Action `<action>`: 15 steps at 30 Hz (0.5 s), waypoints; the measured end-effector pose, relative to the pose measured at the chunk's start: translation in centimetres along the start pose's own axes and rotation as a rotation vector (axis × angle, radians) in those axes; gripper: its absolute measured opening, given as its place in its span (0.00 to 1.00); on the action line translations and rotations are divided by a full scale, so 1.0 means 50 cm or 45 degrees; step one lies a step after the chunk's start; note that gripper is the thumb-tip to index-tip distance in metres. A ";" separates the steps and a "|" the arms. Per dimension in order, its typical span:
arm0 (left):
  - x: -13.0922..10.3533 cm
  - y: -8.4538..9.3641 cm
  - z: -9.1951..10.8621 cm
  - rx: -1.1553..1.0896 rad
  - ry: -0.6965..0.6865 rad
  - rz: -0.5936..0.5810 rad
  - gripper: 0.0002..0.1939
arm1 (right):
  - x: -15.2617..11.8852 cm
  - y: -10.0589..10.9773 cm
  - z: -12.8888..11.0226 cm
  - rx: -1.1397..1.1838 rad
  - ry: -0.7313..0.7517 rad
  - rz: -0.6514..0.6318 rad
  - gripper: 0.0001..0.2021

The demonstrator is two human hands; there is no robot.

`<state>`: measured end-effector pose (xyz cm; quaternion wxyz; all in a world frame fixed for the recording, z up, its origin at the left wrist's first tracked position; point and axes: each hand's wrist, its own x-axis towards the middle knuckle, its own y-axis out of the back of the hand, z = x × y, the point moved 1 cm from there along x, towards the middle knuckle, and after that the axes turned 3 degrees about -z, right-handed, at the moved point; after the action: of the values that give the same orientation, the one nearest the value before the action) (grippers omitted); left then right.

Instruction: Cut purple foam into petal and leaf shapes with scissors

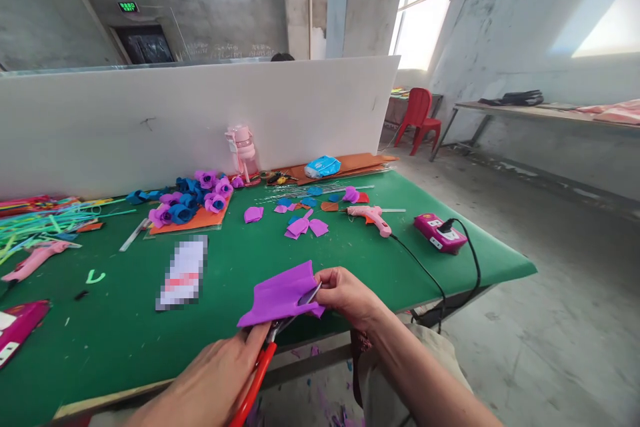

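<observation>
A piece of purple crepe-like sheet (283, 293) is held over the near edge of the table. My right hand (346, 295) pinches its right end between thumb and fingers. Red-handled scissors (257, 380) are in my left hand (223, 363), whose fingers are closed and partly hidden behind the handle and the sheet. The scissor blades run up to the right along the sheet's lower side, with a tip showing near my right thumb. Cut purple petals (305, 225) lie beyond my hands on the green table (240, 253).
A pink glue gun (373, 217) with its cord lies right of the petals, near a magenta power box (440, 233). Purple and blue flowers (187, 200) rest on an orange sheet. A pink bottle (243, 150) stands by the white partition (190, 113). Coloured stems (45, 220) lie left.
</observation>
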<state>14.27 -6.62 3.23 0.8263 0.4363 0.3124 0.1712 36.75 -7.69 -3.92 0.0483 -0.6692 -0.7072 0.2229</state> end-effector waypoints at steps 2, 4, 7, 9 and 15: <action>0.001 0.001 0.002 -0.002 -0.035 -0.040 0.40 | -0.001 0.002 0.000 -0.025 0.013 -0.009 0.08; 0.003 0.002 0.005 -0.038 -0.035 -0.048 0.41 | -0.002 0.005 -0.001 -0.033 0.020 -0.027 0.08; 0.004 0.003 0.007 -0.175 0.016 0.011 0.37 | -0.005 0.008 -0.004 -0.019 0.029 -0.056 0.07; 0.004 0.000 0.003 -0.267 0.011 0.014 0.35 | -0.007 0.009 -0.006 -0.011 0.028 -0.067 0.06; 0.008 -0.014 -0.017 -0.510 -0.039 0.042 0.28 | -0.008 0.009 -0.007 0.006 0.013 -0.088 0.08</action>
<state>14.01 -6.27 2.14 0.8984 0.2707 0.2521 0.2368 37.34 -7.98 -3.69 0.0613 -0.6453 -0.7292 0.2194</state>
